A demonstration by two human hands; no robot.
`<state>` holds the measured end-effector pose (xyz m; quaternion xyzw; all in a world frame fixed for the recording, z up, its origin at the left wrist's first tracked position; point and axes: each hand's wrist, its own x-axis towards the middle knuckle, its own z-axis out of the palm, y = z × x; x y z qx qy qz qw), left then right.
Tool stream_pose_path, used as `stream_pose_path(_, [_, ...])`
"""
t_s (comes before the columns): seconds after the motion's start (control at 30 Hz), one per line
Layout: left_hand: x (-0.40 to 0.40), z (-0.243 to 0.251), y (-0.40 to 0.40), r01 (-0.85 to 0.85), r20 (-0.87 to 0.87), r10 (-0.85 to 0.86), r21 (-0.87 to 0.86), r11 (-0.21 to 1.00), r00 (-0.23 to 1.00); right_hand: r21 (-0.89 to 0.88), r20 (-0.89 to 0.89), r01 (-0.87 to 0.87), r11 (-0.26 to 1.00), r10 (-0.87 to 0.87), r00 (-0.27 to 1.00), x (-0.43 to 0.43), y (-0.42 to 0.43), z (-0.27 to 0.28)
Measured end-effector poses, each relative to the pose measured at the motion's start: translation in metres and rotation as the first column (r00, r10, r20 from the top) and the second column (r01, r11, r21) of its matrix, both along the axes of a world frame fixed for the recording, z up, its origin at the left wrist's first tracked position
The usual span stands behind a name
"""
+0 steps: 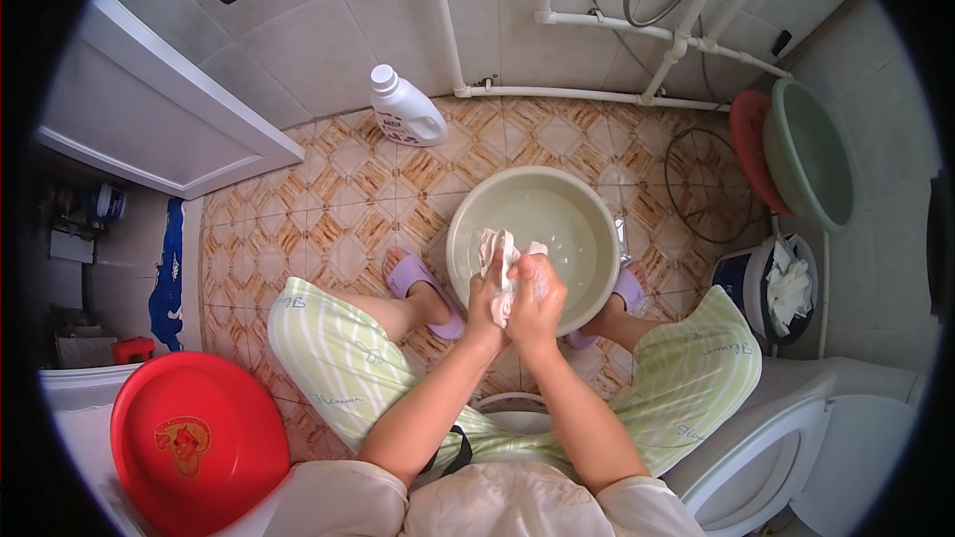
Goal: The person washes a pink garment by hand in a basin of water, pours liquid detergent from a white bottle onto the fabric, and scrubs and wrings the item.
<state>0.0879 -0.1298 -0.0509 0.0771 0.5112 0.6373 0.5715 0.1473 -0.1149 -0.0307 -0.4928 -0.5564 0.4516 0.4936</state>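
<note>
A wet, pale pink cloth (504, 268) is bunched between my two hands, over the near part of a round cream plastic basin (458, 227). The basin holds water (574, 231) and stands on the tiled floor between my feet. My left hand (486, 302) grips the cloth from the left side. From the right, my right hand (539, 298) is closed on it, with some suds on its back. The hands press together, so part of the cloth is hidden. A white detergent bottle (414, 115) with its cap on stands beyond the basin, to the left.
A red basin (246, 447) is at the lower left, a toilet (753, 462) at the lower right. On the right are a bin (735, 298) of used tissue, a green basin (813, 156) and a red basin (746, 134). White pipes (567, 92) run along the wall.
</note>
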Motion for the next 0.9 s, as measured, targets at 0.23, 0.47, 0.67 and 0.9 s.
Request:
stream_pose_path(0.23, [-0.023,0.015,0.005,-0.093,0.066,0.086,0.103,0.990,0.994,-0.405,-0.557,-0.509,0.760,0.237,0.796,0.038,0.028,0.025])
stream_pose_path(0.47, [-0.037,0.030,0.005,0.165,-0.083,-0.148,0.279,0.946,0.986,-0.359,-0.325,-0.337,0.870,0.222,0.919,0.066,0.045,0.037])
stream_pose_path(0.67, [-0.055,0.087,0.005,0.307,-0.763,-0.305,-0.146,0.940,0.570,0.030,0.165,-0.097,0.995,0.090,0.982,0.087,0.057,0.105])
stream_pose_path(0.9, [-0.064,0.147,0.004,0.536,-0.904,-0.308,-0.109,0.837,0.297,0.240,0.074,-0.164,0.957,0.150,0.986,0.088,0.071,0.159])
